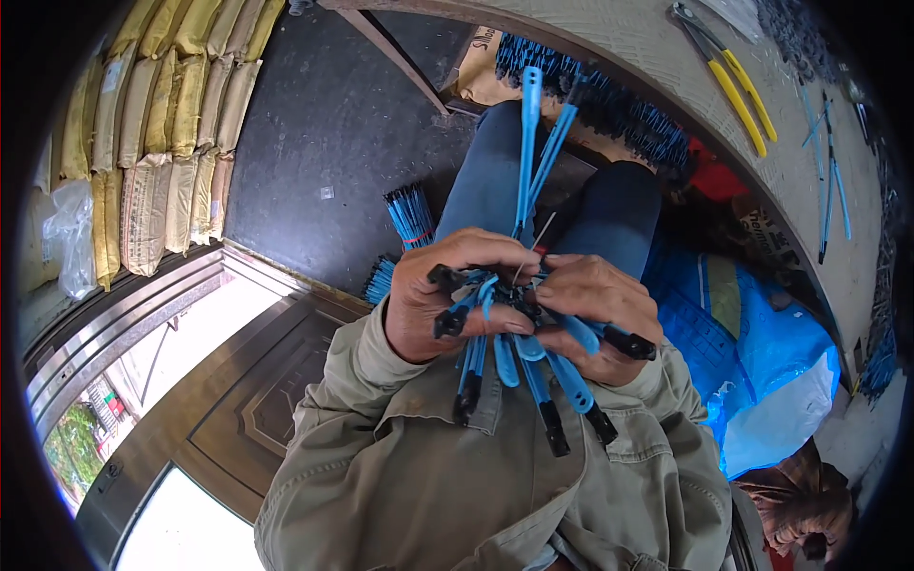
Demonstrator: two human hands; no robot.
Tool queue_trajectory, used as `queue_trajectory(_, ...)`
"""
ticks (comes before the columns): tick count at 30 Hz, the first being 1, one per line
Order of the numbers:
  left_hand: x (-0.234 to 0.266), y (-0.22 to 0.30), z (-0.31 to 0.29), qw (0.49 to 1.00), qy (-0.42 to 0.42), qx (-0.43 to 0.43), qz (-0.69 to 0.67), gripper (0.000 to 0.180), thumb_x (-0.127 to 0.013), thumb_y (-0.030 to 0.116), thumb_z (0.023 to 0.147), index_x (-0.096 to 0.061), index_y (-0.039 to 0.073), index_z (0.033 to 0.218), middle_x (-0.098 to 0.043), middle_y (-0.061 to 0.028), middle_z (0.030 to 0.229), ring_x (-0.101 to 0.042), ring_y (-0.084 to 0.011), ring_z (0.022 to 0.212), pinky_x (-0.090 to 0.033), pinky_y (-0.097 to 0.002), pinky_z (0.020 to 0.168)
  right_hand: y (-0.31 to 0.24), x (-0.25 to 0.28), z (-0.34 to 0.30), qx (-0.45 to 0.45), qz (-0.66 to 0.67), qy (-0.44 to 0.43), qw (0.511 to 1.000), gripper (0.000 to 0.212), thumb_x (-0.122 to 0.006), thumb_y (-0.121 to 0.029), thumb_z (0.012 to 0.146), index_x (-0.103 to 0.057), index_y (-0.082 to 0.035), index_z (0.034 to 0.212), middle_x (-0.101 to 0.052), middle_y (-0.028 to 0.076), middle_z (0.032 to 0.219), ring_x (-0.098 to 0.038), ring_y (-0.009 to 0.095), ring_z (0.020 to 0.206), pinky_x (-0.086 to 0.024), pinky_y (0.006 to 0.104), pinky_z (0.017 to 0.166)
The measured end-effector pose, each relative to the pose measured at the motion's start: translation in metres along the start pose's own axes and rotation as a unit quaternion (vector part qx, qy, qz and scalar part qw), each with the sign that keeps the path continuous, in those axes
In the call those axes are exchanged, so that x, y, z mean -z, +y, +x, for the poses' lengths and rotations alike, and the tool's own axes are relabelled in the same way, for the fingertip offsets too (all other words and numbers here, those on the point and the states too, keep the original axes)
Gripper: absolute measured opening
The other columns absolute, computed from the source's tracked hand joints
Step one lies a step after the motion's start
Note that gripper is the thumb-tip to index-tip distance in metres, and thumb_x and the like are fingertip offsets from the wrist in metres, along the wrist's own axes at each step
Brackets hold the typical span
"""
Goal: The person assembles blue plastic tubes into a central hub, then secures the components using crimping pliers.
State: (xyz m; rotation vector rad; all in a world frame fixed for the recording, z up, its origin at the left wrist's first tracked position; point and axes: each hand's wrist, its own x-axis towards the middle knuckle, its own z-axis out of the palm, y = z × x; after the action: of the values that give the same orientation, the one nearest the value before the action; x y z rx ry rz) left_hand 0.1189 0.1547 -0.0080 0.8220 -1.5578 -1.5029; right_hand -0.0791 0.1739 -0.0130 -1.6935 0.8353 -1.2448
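Above my lap is a loose bunch of blue plastic sticks (529, 133) with black ends, fanned out in several directions. Some of the sticks have flat, rounded tips with small holes. My left hand (424, 285) is closed round the bunch from the left, its thumb lying across the sticks. From the other side, my right hand (605, 305) grips the same bunch with bent fingers. A thin wire-like strand (546, 228) rises between the two hands. Where the sticks meet, the fingers partly hide them.
Tied bundles of blue sticks (409, 217) stand on the dark floor (319, 143) beside my left leg. Yellow-handled cutters (733, 90) lie on the worktable (619, 38). A blue bag (762, 381) is at my right, stacked sacks (143, 143) at far left.
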Motion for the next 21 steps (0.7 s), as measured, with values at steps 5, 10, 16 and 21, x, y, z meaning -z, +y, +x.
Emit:
queue_trajectory(5,0.006,0.009,-0.003,0.994,-0.019,0.068,-0.080,0.069,-0.079,0.003,0.064,-0.044,-0.001,0.124,-0.062,-0.0141,0.100,-0.061,-0.0206,0.096,-0.048,-0.0320,0.085,0.005,0.000,0.006,0.055,-0.025,-0.051,0.997,0.029,-0.077,-0.015,0.069,-0.063,-0.002,0.091,-0.064,0.010,0.080,-0.062,0.022,0.071,-0.046,0.0471,0.083)
queue_trajectory(10,0.008,0.020,-0.004,0.979,0.022,0.140,-0.145,0.093,-0.084,0.017,0.060,-0.029,-0.001,0.133,-0.063,-0.0178,0.097,-0.062,-0.0222,0.093,-0.050,-0.0331,0.083,0.000,-0.007,0.010,0.056,-0.059,-0.044,0.996,0.027,-0.076,-0.008,0.067,-0.064,-0.004,0.091,-0.062,0.006,0.074,-0.058,0.018,0.064,-0.045,0.0456,0.083)
queue_trajectory(16,0.012,0.016,-0.005,0.982,0.009,0.090,-0.163,0.087,-0.078,-0.003,0.064,-0.027,-0.005,0.134,-0.063,-0.0192,0.099,-0.062,-0.0205,0.092,-0.049,-0.0308,0.083,-0.002,-0.016,0.010,0.028,-0.052,-0.020,0.998,0.030,-0.076,-0.005,0.065,-0.065,-0.005,0.093,-0.060,0.004,0.069,-0.056,0.018,0.062,-0.046,0.0439,0.080)
queue_trajectory(21,0.013,0.016,-0.004,0.988,0.006,0.075,-0.132,0.088,-0.079,-0.001,0.063,-0.027,-0.005,0.134,-0.064,-0.0187,0.098,-0.062,-0.0203,0.092,-0.049,-0.0302,0.082,-0.002,-0.016,0.011,0.014,-0.044,-0.013,0.999,0.033,-0.077,-0.006,0.063,-0.065,-0.006,0.094,-0.060,0.003,0.070,-0.057,0.018,0.064,-0.046,0.0439,0.080)
